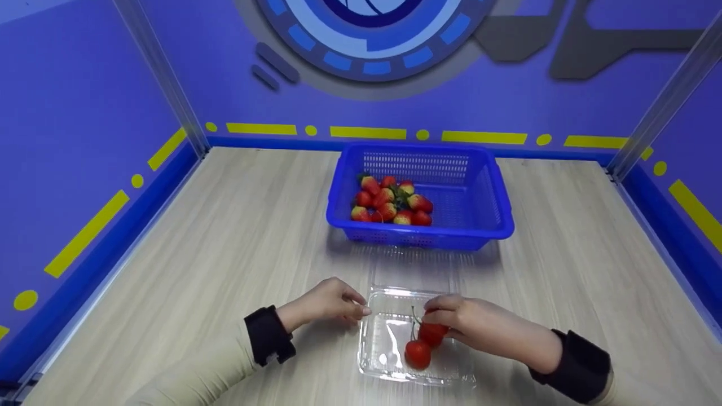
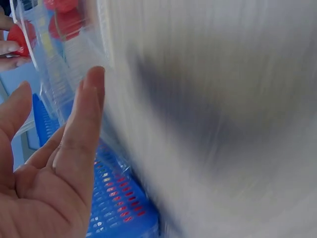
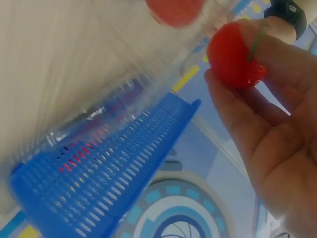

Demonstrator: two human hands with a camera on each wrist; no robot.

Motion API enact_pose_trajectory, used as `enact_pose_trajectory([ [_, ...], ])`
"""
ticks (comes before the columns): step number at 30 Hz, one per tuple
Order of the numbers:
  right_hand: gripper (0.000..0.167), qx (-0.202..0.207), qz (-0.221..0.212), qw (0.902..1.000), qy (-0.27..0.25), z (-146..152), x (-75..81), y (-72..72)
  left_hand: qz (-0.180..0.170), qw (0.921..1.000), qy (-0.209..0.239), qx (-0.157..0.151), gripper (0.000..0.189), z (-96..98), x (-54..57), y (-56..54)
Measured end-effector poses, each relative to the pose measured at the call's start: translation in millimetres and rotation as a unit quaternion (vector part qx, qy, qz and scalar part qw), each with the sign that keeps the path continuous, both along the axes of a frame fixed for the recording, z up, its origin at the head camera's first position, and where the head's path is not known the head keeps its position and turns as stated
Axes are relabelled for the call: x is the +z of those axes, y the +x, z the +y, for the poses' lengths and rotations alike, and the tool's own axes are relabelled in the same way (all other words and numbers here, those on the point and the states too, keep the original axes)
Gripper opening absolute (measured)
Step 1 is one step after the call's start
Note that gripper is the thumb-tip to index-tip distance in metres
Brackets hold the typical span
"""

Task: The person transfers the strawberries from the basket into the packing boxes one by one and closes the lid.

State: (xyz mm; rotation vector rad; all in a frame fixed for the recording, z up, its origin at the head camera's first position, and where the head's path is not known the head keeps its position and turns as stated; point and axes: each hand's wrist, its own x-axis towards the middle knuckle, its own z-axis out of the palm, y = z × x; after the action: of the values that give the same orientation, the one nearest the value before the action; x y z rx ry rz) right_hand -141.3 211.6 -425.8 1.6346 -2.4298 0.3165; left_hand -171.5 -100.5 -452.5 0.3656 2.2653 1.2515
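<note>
My right hand (image 1: 479, 324) pinches a red cherry (image 3: 230, 57) with a green stem between thumb and fingers, over the right side of a clear plastic clamshell box (image 1: 389, 366). Another cherry (image 1: 417, 354) with a thin upright stem lies inside the box. More red shows just under the right fingers, partly covered by them. My left hand (image 1: 330, 301) is at the box's left edge, its fingers extended and holding nothing; whether the fingertips touch the rim I cannot tell. In the left wrist view the thumb and fingers (image 2: 81, 134) stand apart.
Behind the box stands a blue plastic basket (image 1: 491, 231) with several strawberries (image 1: 386, 211) in its left half. The box's clear lid (image 1: 414, 273) lies folded back toward the basket. Blue printed panels (image 1: 564, 107) enclose the wooden table (image 1: 254, 225) at the back and sides.
</note>
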Motion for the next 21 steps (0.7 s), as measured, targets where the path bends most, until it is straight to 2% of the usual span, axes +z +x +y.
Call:
enact_pose_trajectory([
  [3, 0.037, -0.013, 0.0, 0.9999, 0.003, 0.3, -5.8, 1.2, -0.009, 0.9999, 0.007, -0.001, 0.029, 1.3, -0.1, 0.5],
  [14, 0.03, -0.038, -0.078, 0.9947, 0.055, 0.1, -22.3, 1.1, 0.006, 0.9999, 0.014, -0.001, 0.02, 5.1, -5.9, 2.7],
  [21, 0.03, -0.046, -0.07, 0.9941, 0.07, -5.7, -25.9, -1.6, -0.021, 0.9995, 0.021, 0.007, 0.016, 6.8, -2.4, 0.4],
])
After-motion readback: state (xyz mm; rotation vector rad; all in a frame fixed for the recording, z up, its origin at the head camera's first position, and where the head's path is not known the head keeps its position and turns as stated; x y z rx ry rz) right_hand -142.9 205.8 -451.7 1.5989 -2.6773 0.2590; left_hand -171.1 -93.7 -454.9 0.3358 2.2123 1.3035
